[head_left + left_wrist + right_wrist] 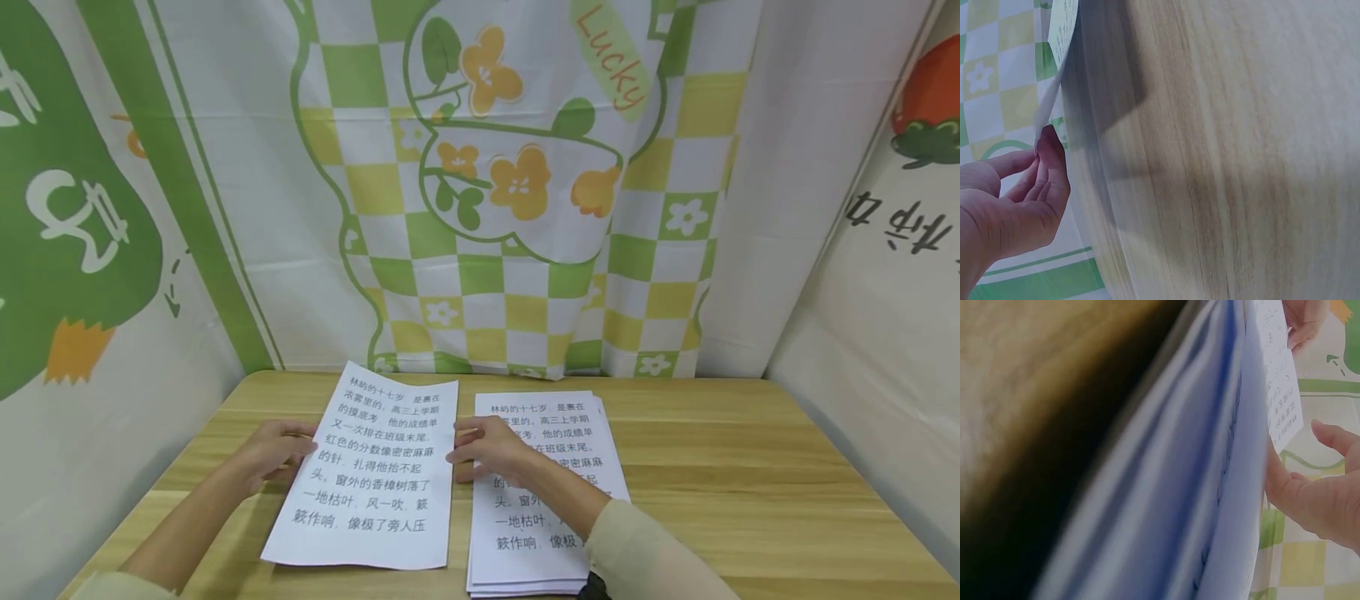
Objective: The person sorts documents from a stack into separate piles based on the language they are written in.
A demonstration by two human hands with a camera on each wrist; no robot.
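My left hand (276,454) pinches the left edge of a single printed sheet of paper (375,475). In the left wrist view, the thumb and fingers of that hand (1029,194) meet at the sheet's edge (1050,103), which stands up off the wooden table. The right hand (487,450) is at the sheet's right edge, above a stack of printed paper (532,567). Its thumb and fingers are spread apart in the right wrist view, where the hand (1322,494) appears beyond the blurred stack (1166,469). Both top pages carry large Chinese text.
The wooden table (720,483) runs to a patterned curtain (495,300) at the back. Printed cloth walls stand on the left (247,208) and right (885,275). A dark band (594,586) is at my right wrist, beside the stack's near edge.
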